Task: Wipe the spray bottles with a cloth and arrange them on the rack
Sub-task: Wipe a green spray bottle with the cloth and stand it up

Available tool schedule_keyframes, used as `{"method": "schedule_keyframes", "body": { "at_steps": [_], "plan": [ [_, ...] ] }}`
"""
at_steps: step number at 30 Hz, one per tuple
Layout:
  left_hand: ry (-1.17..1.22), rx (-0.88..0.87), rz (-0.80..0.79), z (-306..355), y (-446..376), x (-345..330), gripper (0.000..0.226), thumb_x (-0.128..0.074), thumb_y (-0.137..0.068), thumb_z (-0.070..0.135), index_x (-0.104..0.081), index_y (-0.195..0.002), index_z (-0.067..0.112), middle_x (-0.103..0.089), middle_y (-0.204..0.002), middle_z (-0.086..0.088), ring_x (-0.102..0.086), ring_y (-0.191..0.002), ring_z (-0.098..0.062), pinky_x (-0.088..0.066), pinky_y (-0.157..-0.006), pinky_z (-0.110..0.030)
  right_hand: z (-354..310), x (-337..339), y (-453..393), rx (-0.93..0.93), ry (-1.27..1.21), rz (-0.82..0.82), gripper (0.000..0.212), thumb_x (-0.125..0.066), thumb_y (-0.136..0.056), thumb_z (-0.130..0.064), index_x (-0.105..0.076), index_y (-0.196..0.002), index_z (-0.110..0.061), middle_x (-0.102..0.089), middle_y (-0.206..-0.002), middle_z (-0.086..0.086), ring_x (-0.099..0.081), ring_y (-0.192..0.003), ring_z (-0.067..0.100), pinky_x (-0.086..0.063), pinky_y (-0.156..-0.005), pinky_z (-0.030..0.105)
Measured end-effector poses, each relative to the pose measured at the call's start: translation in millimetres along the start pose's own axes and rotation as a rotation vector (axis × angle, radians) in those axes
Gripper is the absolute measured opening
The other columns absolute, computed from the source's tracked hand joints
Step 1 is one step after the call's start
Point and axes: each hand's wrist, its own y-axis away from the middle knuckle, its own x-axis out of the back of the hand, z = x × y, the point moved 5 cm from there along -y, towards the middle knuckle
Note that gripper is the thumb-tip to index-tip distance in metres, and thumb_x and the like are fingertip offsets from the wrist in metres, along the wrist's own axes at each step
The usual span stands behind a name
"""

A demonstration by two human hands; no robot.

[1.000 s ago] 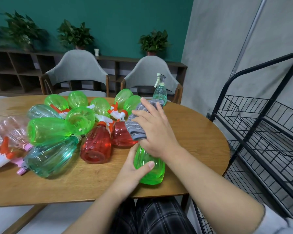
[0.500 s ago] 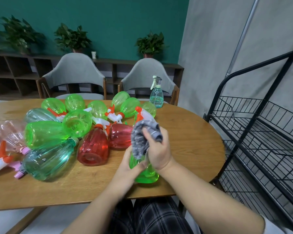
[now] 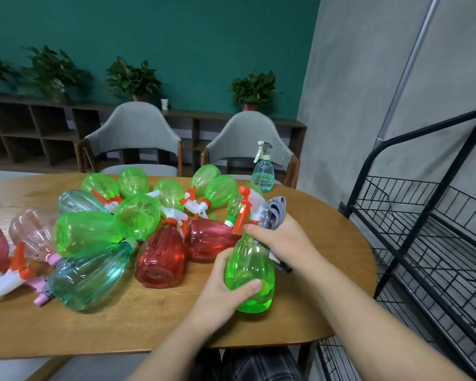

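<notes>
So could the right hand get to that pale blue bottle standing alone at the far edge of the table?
Probably not right away. The right hand is busy holding the grey cloth against the green bottle. The table between it and the pale blue bottle looks bare, so once freed it likely could.

There is a single view, taken from a camera worn on the person's head. It looks forward and down across the wooden tabletop (image 3: 149, 320), close enough that both forearms enter from the bottom edge and the left hand (image 3: 226, 292) and right hand (image 3: 283, 243) sit near the centre. The wide lens bends the edges. Facing ahead, it takes in two grey chairs (image 3: 134, 133) beyond the far edge and a teal wall (image 3: 176, 37) well behind. A black wire rack (image 3: 429, 229) fills the right side, cut off by the border.
</notes>
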Motion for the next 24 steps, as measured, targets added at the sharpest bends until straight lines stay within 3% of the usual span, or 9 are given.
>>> {"method": "schedule_keyframes", "body": {
  "at_steps": [5, 6, 8, 10, 11, 15, 17, 19, 24],
  "plan": [
    [-0.054, -0.023, -0.006, 23, -15, -3, 0.07, -0.083, -0.072, 0.006, -0.046, -0.129, 0.02, -0.069, -0.106, 0.006, -0.069, -0.095, -0.003, -0.052, -0.076, -0.017, -7, 14, -11, -0.084, -0.202, -0.026, 0.02, -0.077, -0.077, -0.017, -0.072, -0.088, -0.001, -0.074, -0.084, 0.013, -0.071, -0.078, 0.027, -0.056, -0.081, 0.045],
    [-0.077, -0.02, -0.02, 28, -21, -4, 0.072, -0.083, -0.073, 0.008, -0.044, -0.132, 0.021, -0.069, -0.11, 0.007, -0.068, -0.098, -0.002, -0.052, -0.079, -0.017, -9, 18, -16, -0.079, -0.205, -0.002, 0.021, -0.077, -0.076, -0.017, -0.072, -0.089, -0.001, -0.074, -0.085, 0.014, -0.072, -0.081, 0.029, -0.056, -0.081, 0.045],
    [-0.166, 0.006, -0.063, 37, -32, -3, 0.085, -0.086, -0.071, 0.03, -0.039, -0.142, 0.026, -0.064, -0.124, 0.01, -0.063, -0.109, 0.0, -0.05, -0.092, -0.019, -13, 27, -27, -0.06, -0.204, 0.044, 0.026, -0.079, -0.073, -0.021, -0.071, -0.089, -0.002, -0.073, -0.088, 0.015, -0.071, -0.085, 0.032, -0.055, -0.081, 0.047],
    [-0.365, 0.029, -0.113, 49, -43, 1, 0.107, -0.083, -0.064, 0.057, -0.028, -0.151, 0.029, -0.048, -0.143, 0.012, -0.049, -0.128, 0.0, -0.036, -0.11, -0.023, -16, 36, -40, -0.046, -0.193, 0.08, 0.023, -0.08, -0.072, -0.021, -0.072, -0.087, -0.005, -0.074, -0.085, 0.013, -0.071, -0.084, 0.029, -0.056, -0.08, 0.046],
    [-0.491, 0.025, -0.134, 56, -49, 4, 0.109, -0.079, -0.064, 0.061, -0.025, -0.153, 0.027, -0.039, -0.149, 0.011, -0.039, -0.136, -0.003, -0.027, -0.115, -0.023, -17, 41, -48, -0.043, -0.189, 0.096, 0.018, -0.08, -0.073, -0.019, -0.073, -0.085, -0.008, -0.075, -0.083, 0.009, -0.071, -0.082, 0.025, -0.056, -0.08, 0.044],
    [-1.046, -0.052, -0.135, 80, -71, 20, 0.092, -0.07, -0.08, 0.054, -0.027, -0.154, 0.023, -0.023, -0.157, 0.009, -0.012, -0.146, -0.01, -0.008, -0.117, -0.024, -22, 62, -77, -0.024, -0.18, 0.22, 0.018, -0.081, -0.07, -0.018, -0.072, -0.085, -0.012, -0.073, -0.079, 0.001, -0.069, -0.076, 0.018, -0.055, -0.075, 0.034],
    [-1.274, -0.052, -0.141, 86, -83, 29, 0.084, -0.067, -0.082, 0.056, -0.029, -0.152, 0.028, -0.022, -0.158, 0.01, -0.01, -0.146, -0.011, -0.011, -0.117, -0.028, -23, 72, -90, -0.018, -0.173, 0.275, 0.013, -0.078, -0.074, -0.018, -0.068, -0.077, -0.011, -0.065, -0.067, 0.0, -0.058, -0.058, 0.008, -0.048, -0.059, 0.019],
    [-1.435, 0.025, -0.181, 86, -92, 38, 0.086, -0.066, -0.08, 0.06, -0.027, -0.152, 0.033, -0.019, -0.159, 0.011, -0.007, -0.148, -0.012, -0.009, -0.118, -0.036, -19, 82, -104, -0.019, -0.144, 0.36, 0.017, -0.075, -0.077, -0.017, -0.061, -0.069, -0.012, -0.056, -0.058, 0.0, -0.047, -0.045, 0.004, -0.039, -0.045, 0.016],
    [-1.575, 0.197, -0.296, 82, -109, 49, 0.099, -0.07, -0.074, 0.063, -0.02, -0.153, 0.032, -0.021, -0.158, 0.007, -0.008, -0.149, -0.016, -0.001, -0.119, -0.049, 11, 91, -141, -0.074, -0.099, 0.487, 0.012, -0.07, -0.075, -0.019, -0.06, -0.069, -0.016, -0.055, -0.055, -0.007, -0.051, -0.048, 0.006, -0.04, -0.053, 0.022]
  ]
}}
